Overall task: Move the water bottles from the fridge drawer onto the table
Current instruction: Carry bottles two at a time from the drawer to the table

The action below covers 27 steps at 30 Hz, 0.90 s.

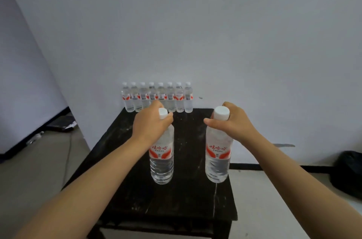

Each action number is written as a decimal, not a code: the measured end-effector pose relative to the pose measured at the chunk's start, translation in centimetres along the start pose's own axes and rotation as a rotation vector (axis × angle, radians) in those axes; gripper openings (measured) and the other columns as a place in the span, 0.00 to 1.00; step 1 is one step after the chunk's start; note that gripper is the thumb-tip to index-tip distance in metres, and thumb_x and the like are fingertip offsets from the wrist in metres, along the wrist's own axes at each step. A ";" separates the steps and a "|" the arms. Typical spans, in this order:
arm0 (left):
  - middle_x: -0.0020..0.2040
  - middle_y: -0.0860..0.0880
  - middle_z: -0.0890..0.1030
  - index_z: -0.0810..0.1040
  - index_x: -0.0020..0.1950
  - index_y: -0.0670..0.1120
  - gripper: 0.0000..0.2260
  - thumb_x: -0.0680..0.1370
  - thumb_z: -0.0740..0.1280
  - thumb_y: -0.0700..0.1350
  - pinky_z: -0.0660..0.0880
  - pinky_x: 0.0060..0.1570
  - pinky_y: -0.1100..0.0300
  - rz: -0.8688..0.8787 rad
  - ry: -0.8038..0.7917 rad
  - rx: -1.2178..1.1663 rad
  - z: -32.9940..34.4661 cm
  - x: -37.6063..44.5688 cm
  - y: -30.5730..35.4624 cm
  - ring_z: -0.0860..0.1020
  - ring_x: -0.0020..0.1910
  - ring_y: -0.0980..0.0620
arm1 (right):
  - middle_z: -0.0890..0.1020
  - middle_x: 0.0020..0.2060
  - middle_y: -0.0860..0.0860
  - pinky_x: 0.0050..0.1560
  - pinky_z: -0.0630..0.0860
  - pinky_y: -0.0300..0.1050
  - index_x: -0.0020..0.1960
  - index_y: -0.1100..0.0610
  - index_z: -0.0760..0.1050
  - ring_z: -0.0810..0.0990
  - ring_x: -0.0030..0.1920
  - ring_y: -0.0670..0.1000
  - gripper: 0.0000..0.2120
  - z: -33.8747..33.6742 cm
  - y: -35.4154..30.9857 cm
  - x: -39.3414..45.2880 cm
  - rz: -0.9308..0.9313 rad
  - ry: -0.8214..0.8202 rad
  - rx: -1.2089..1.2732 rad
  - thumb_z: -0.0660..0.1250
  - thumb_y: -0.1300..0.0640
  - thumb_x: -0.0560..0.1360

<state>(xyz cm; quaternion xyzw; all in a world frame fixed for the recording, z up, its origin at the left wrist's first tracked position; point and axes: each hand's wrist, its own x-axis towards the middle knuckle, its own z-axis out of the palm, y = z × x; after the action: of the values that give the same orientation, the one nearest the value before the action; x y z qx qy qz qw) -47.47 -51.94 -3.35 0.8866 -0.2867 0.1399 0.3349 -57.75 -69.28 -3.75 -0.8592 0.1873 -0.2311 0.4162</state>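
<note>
I hold two clear water bottles with white caps and red labels over the black table. My left hand grips the neck of the left bottle. My right hand grips the neck of the right bottle. Both bottles are upright; I cannot tell whether their bases touch the tabletop. A row of several identical bottles stands along the table's far edge against the white wall. The fridge drawer is out of view.
The table is small and dark, with white scuffs, and its right edge runs near the right bottle. A dark bag lies on the floor at right. A flat dark object and a cable lie on the floor at left.
</note>
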 end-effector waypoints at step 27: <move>0.32 0.54 0.67 0.66 0.35 0.49 0.13 0.73 0.69 0.43 0.62 0.29 0.66 -0.204 -0.350 0.016 5.4 33.2 -35.9 0.70 0.39 0.52 | 0.79 0.36 0.48 0.54 0.78 0.54 0.36 0.55 0.73 0.80 0.46 0.52 0.09 31.3 -4.2 31.7 0.244 -0.173 -0.108 0.73 0.56 0.68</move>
<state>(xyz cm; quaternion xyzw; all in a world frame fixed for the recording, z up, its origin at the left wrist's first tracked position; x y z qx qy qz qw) 0.94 -47.36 -11.13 0.9244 -0.2483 -0.0486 0.2853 -13.78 -63.49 -9.89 -0.8679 0.2658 -0.0934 0.4090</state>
